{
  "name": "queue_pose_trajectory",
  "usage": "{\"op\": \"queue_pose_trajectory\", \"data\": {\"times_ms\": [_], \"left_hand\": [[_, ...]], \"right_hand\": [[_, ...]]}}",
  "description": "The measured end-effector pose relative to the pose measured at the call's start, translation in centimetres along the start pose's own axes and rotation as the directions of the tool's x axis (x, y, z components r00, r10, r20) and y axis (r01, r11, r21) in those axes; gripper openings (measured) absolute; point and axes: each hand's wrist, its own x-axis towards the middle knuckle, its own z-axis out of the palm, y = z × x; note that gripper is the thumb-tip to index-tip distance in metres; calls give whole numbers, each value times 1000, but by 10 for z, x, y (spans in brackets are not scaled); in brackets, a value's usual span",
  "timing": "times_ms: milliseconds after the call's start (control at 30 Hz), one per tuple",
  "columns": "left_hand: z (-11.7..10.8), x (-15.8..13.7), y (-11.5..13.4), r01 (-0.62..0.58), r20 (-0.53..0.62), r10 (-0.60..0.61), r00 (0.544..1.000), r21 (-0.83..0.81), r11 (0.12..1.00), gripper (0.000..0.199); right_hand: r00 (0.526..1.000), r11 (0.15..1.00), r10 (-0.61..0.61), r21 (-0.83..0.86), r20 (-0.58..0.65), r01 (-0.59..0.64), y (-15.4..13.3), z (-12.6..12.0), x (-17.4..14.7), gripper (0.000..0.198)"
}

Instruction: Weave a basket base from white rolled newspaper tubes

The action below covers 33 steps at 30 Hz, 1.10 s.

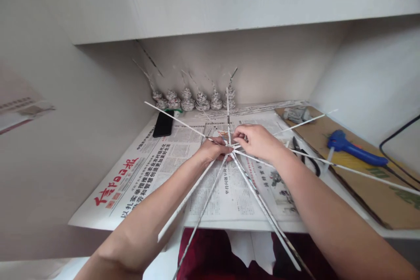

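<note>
left fingers (226, 149) pinching thin, radiating rolled-newspaper sticks (241, 169), centre | right fingers (241, 133) narrow, grip unclear | lumpy coiled-paper gourd shapes (202, 102), above centre

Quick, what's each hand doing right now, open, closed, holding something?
Left hand: closed, holding the paper sticks where they cross.
Right hand: fingers bent in beside the crossing; can't tell whether they grip a stick.

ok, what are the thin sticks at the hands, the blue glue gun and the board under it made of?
Thin sticks: probably rolled newsprint, matt; pale with grey print-like flecks.
Blue glue gun: likely moulded plastic, faint sheen; uniform colour, rounded body.
Board: looks like cardboard, matt; brown, with yellow and green printing.
</note>
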Motion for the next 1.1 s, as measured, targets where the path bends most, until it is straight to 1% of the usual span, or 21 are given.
{"op": "queue_pose_trajectory", "data": {"times_ms": [67, 100, 200, 233, 267, 300, 367, 433, 467, 533, 567, 633, 700, 800, 867, 900, 933, 1000, 1100], "left_hand": [[-1, 1, 0, 2, 3, -2, 1000, -19, 1000, 29], [-1, 2, 0, 0, -5, -1, 1000, -40, 999, 28], [-3, 4, 2, -21, -62, 12, 998, -141, 990, 20], [-3, 5, 3, -39, -87, 23, 996, -182, 982, 16], [-4, 6, 4, -62, -115, 37, 993, -224, 973, 14], [-5, 7, 5, -85, -144, 48, 988, -262, 961, 12], [-7, 9, 7, -122, -193, 62, 979, -316, 941, 11], [-8, 10, 8, -136, -208, 67, 976, -338, 931, 11], [-9, 10, 8, -138, -206, 69, 976, -341, 930, 11], [-10, 12, 7, -144, -202, 76, 976, -345, 928, 13], [-10, 12, 6, -145, -202, 77, 976, -348, 926, 13], [-10, 12, 5, -145, -197, 78, 977, -355, 924, 16], [-9, 12, 5, -137, -182, 75, 980, -356, 924, 17], [-7, 11, 5, -137, -157, 87, 984, -344, 929, 17], [-6, 10, 4, -142, -149, 98, 984, -327, 934, 18], [-5, 9, 4, -143, -148, 100, 984, -314, 939, 19], [-5, 9, 4, -141, -147, 100, 984, -300, 943, 19], [-4, 9, 3, -139, -152, 99, 983, -278, 951, 17], [-5, 9, 3, -145, -154, 106, 982, -266, 953, 18]], "right_hand": [[994, 996, -47, -84, -99, 39, -2, -1, 0, 12], [984, 991, -74, -119, -164, 55, -3, -2, 0, 13], [919, 980, -153, -178, -364, 92, -8, -5, -1, 22], [902, 979, -159, -182, -401, 92, -11, -5, -1, 28], [898, 981, -147, -177, -414, 79, -13, -5, -2, 34], [910, 984, -117, -167, -399, 54, -15, -4, -2, 40], [951, 990, -20, -139, -309, -25, -17, -1, -2, 50], [971, 988, 89, -105, -222, -115, -15, 3, 0, 53], [970, 984, 135, -85, -200, -154, -12, 6, 1, 53], [957, 974, 214, -31, -196, -224, -6, 10, 4, 51], [946, 967, 253, 16, -204, -256, -3, 12, 5, 47], [923, 940, 327, 172, -203, -295, 3, 17, 8, 37], [902, 875, 389, 380, -185, -299, 6, 23, 10, 32], [889, 698, 440, 670, -126, -251, 6, 32, 14, 38], [888, 588, 450, 781, -99, -211, 5, 36, 15, 39], [888, 555, 451, 808, -92, -198, 3, 37, 16, 38], [886, 540, 453, 820, -95, -189, 1, 37, 16, 35], [887, 555, 446, 814, -116, -173, -2, 36, 15, 31], [915, 642, 376, 753, -147, -143, -6, 31, 13, 26]]}}
